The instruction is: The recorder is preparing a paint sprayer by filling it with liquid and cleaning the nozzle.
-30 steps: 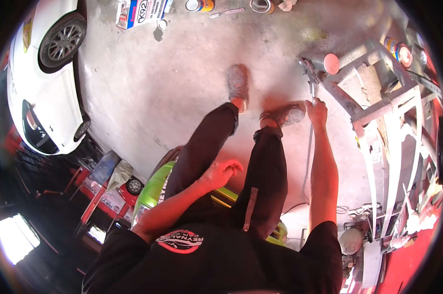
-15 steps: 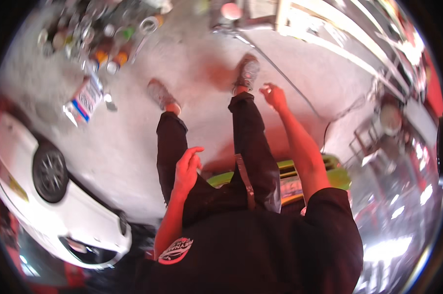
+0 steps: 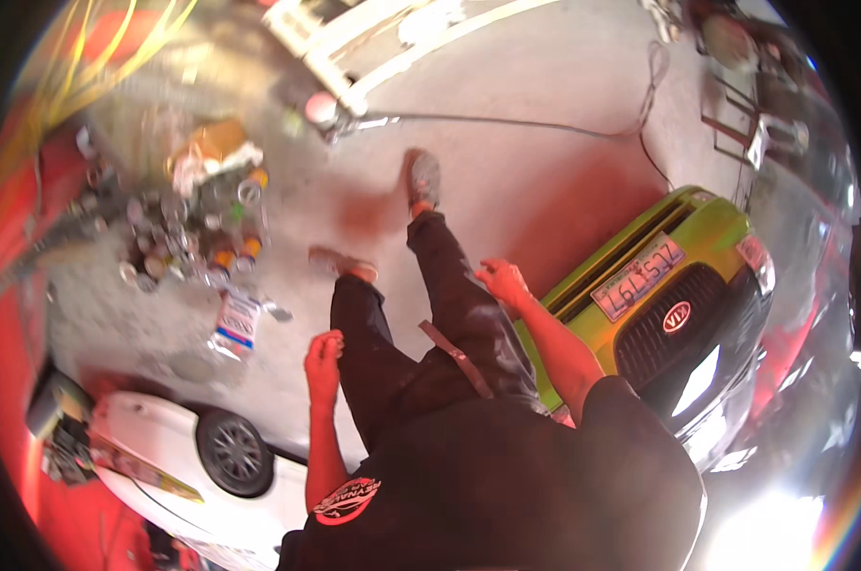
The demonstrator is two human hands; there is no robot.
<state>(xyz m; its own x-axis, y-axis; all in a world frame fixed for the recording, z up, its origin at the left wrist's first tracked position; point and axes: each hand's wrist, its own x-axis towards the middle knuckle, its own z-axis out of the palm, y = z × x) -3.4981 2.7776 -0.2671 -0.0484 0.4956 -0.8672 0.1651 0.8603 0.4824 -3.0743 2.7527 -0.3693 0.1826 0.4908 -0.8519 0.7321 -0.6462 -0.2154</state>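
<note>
My left hand (image 3: 325,358) hangs beside my left thigh with its fingers curled in. Whether anything small is inside those fingers, I cannot make out. Farther right, my right hand (image 3: 503,281) is held over the floor beside my right leg, its fingers loosely bent and apart, with nothing visible in them. The green car (image 3: 583,257) is the thing nearest to it, apart from the hand. On the floor to the left of my left hand lies a clear plastic package (image 3: 237,322) with a blue and red label.
Many cans and jars (image 3: 188,238) cluster on the floor at the left. A white car part-body with a wheel (image 3: 234,453) stands lower left. A dark cable (image 3: 506,121) crosses the floor ahead, near a pale frame (image 3: 392,71). A metal stand (image 3: 735,119) is far right.
My view has turned to the right, bringing the green car's front into sight. My feet have stepped. My left hand's fingers have curled in, and my right hand has come lower and nearer my thigh.
</note>
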